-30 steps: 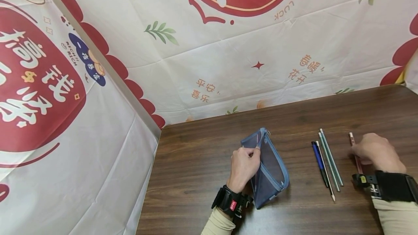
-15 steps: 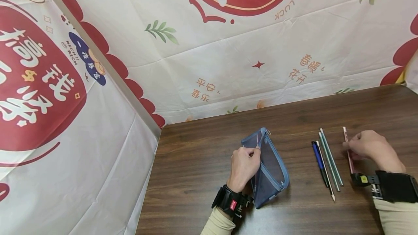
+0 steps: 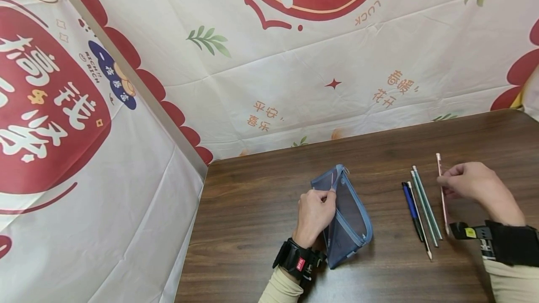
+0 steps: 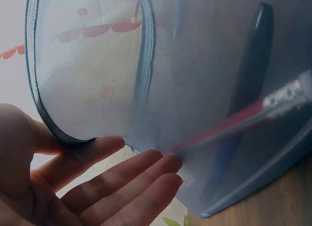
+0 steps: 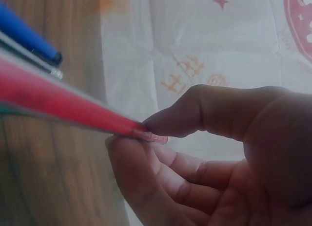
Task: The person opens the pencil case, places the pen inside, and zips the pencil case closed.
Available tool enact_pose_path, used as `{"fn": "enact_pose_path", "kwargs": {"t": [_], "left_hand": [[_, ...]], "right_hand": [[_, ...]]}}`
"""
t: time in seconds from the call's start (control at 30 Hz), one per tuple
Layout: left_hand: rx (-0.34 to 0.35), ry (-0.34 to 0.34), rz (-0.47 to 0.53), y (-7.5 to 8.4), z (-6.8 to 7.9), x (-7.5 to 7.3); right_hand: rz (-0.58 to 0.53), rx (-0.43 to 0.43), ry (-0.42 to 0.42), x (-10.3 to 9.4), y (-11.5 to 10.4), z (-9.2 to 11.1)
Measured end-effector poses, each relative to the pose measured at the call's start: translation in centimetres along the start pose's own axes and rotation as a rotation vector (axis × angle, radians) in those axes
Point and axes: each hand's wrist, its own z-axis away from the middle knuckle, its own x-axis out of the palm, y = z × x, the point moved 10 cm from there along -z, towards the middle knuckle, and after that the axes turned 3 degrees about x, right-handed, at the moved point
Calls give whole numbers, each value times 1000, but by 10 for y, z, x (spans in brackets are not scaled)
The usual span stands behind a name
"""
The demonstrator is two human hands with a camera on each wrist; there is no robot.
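Observation:
In the head view my left hand [image 3: 315, 214] pinches the opening edge of a blue mesh pencil case [image 3: 352, 202]. The case stands propped on the table, its zip undone. Through the mesh in the left wrist view show a dark pen [image 4: 251, 60] and a red pencil [image 4: 229, 126] with a metal ferrule. Over at the right, my right hand [image 3: 477, 186] holds a pink-red pencil [image 3: 444, 212] between thumb and index finger, close over the table; the right wrist view shows that pinch on the red shaft [image 5: 63, 99].
Between the case and my right hand lie a blue-and-black pen [image 3: 411, 209], a whitish pencil [image 3: 421, 228] and two green pencils [image 3: 427, 209], roughly side by side. A printed white cloth [image 3: 294, 74] hangs behind the brown wooden table [image 3: 244, 228].
My right hand has moved left and slightly away from me with the pink-red pencil, bringing it nearer the green pencils. My left hand and the pencil case have stayed put.

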Motion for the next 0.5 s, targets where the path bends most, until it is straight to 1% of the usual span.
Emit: {"fn": "enact_pose_path", "kwargs": {"t": [0.33,0.5], "left_hand": [[2,7,-4,1,0,-1],[1,10,-12,1,-1,-2]], "right_hand": [[-17,-59,49,0,-16,5],[-40,-94,50,0,-25,8]]}}
